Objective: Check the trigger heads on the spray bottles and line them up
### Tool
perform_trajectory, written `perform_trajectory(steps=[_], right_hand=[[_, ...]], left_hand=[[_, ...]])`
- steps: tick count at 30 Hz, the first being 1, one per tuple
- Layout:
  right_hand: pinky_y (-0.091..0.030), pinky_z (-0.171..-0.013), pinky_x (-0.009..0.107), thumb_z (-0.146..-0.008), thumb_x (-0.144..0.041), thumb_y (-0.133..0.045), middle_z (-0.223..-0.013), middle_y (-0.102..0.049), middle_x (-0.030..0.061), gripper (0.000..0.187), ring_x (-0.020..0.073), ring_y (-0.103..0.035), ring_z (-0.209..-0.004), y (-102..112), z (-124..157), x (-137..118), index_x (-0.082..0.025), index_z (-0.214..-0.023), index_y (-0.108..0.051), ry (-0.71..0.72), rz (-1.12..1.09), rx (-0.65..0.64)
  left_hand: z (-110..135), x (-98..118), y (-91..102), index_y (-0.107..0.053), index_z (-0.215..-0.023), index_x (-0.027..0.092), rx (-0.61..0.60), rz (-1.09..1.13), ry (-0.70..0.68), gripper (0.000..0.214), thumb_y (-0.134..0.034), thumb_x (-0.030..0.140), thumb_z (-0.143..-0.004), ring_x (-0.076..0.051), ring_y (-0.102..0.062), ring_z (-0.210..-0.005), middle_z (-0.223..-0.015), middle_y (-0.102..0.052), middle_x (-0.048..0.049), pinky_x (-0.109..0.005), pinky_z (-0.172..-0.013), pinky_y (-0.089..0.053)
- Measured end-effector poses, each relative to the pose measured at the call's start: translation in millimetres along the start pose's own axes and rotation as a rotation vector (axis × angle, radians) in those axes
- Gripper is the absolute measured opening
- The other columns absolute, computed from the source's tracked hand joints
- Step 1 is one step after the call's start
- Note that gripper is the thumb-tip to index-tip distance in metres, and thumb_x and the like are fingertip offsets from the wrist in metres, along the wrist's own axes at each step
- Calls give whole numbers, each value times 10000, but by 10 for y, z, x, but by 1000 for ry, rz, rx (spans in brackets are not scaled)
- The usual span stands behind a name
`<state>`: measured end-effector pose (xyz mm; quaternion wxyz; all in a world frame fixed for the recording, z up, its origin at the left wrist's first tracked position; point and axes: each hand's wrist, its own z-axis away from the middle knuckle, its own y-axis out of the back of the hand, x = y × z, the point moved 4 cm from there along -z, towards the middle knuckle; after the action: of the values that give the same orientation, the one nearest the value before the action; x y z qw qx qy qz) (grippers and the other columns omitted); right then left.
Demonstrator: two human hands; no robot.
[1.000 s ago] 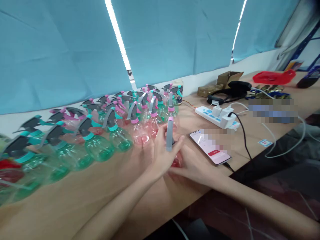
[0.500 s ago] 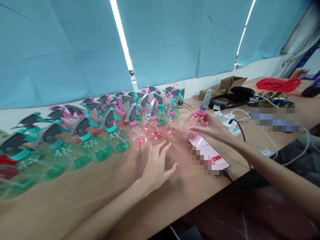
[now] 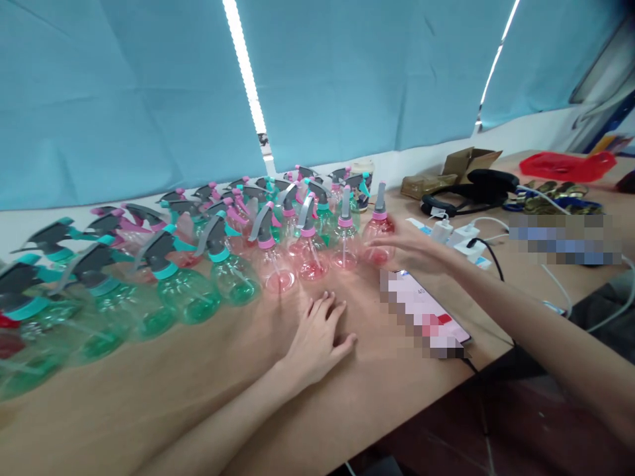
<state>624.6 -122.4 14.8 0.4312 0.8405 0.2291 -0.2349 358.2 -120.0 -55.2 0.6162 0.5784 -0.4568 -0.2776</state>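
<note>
My right hand (image 3: 407, 242) is around a pink spray bottle (image 3: 380, 228) at the right end of the front row. Its thumb side crosses the bottle's lower body, while the other fingers are mostly hidden behind. The bottle stands upright, with a grey trigger head and pink collar. My left hand (image 3: 320, 337) lies open on the table, fingers slightly spread and holding nothing. Just beyond it stand more pink spray bottles (image 3: 312, 254). Green spray bottles (image 3: 189, 291) with turquoise collars continue the row leftward.
A phone (image 3: 429, 314) lies on the wooden table (image 3: 248, 403) below my right forearm. White chargers (image 3: 466, 238) with cables, black headphones (image 3: 469, 192), a cardboard box (image 3: 471, 164) and a red tray (image 3: 565, 166) occupy the right side. A blue curtain (image 3: 337, 79) hangs behind.
My right hand has brought the pink bottle left to the row's end, and it now stands more upright. My left hand has lowered flat toward the tabletop. The view has shifted slightly.
</note>
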Motion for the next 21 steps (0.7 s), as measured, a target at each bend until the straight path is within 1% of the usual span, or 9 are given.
perform_trajectory(steps=[3,7,10,13,14,16,18,20,21], right_hand=[[-458,-941,383,-794,-354,-678,-1189,-636,89,349,246,-594,-1069,-13,33,-66,-169,-1086,-632,-20,-56,-79],[-472,-944,424,-769,-330,-704,-1215,-603,80,217,274,-588,-1086,29,99,-209,-193,-936,-681,5,-12,-115],[-466,-952,411,-809,-350,-674,-1221,-603,91,283,266,-588,-1093,19,133,-217,-188,-1040,-658,0,6,-147],[-436,-978,403,-836,-407,-647,-1222,-610,147,496,272,-577,-1133,-4,197,-85,-140,-1242,-546,-99,27,-39],[-414,-1005,418,-806,-436,-678,-1247,-593,175,591,291,-553,-1176,-14,247,-54,-122,-1278,-512,-118,46,18],[-394,-1023,510,-697,-488,-765,-1311,-544,207,780,362,-503,-1237,-35,410,-59,-123,-1318,-466,-169,122,157],[-389,-1021,560,-730,-497,-735,-1333,-530,195,748,374,-488,-1253,-94,633,-224,-155,-1331,-450,-139,156,250],[-431,-999,532,-801,-466,-675,-1302,-561,158,617,337,-531,-1217,-223,855,-510,-194,-1313,-465,-66,126,234],[-452,-988,507,-834,-436,-646,-1267,-587,137,540,312,-560,-1186,-313,948,-670,-210,-1295,-478,-31,100,191]], left_hand=[[-1,4,-2,-445,-1387,110,-9,4,-1,596,-504,444,-898,-325,-292,-1416,-1495,-376,-187,-539,-1150,-245],[0,8,11,-454,-1384,107,-16,8,-1,596,-509,443,-895,-327,-287,-1419,-1498,-370,-189,-536,-1153,-244],[6,3,17,-455,-1384,104,-20,6,2,599,-513,442,-893,-329,-283,-1421,-1500,-368,-190,-537,-1153,-245],[13,2,13,-458,-1380,102,-10,9,-4,593,-510,441,-896,-323,-281,-1424,-1497,-374,-189,-530,-1157,-244],[15,3,8,-462,-1376,103,-4,10,-8,586,-510,438,-898,-320,-283,-1423,-1495,-377,-188,-527,-1158,-245],[16,4,-6,-472,-1365,107,13,10,-18,568,-513,430,-899,-318,-303,-1415,-1486,-392,-187,-526,-1156,-255],[18,0,-20,-481,-1354,108,36,6,-34,550,-514,420,-902,-318,-327,-1402,-1475,-405,-192,-522,-1149,-271],[33,-13,-33,-485,-1348,100,56,1,-53,539,-509,409,-908,-321,-347,-1390,-1463,-417,-201,-511,-1143,-289],[50,-24,-36,-488,-1344,94,61,0,-61,532,-504,403,-912,-322,-354,-1386,-1459,-419,-206,-505,-1140,-298]])
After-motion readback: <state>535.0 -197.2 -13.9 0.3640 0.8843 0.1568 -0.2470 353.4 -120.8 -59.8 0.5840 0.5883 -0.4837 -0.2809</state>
